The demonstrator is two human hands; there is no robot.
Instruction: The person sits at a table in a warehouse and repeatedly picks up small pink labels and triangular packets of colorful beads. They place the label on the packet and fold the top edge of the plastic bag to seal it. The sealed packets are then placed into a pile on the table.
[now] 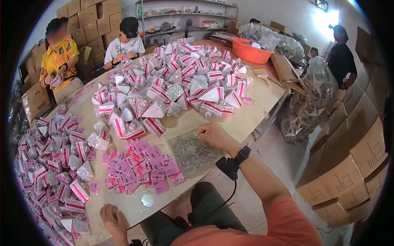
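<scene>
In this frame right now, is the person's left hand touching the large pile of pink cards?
Apart: the head view shows bare tabletop between the left hand and the nearest edge of the pink cards.

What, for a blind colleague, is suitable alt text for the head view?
A person's right hand is at small metallic pieces on a worktable, the left hand by its near edge. Pink cards and heaped pink-banded wedges lie nearby; co-workers are beyond.

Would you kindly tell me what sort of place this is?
Probably an assembly or packing workshop: heaps of glittery, wedge-shaped pieces and pink cards cover much of the table, and cardboard boxes are stacked high behind it.
</scene>
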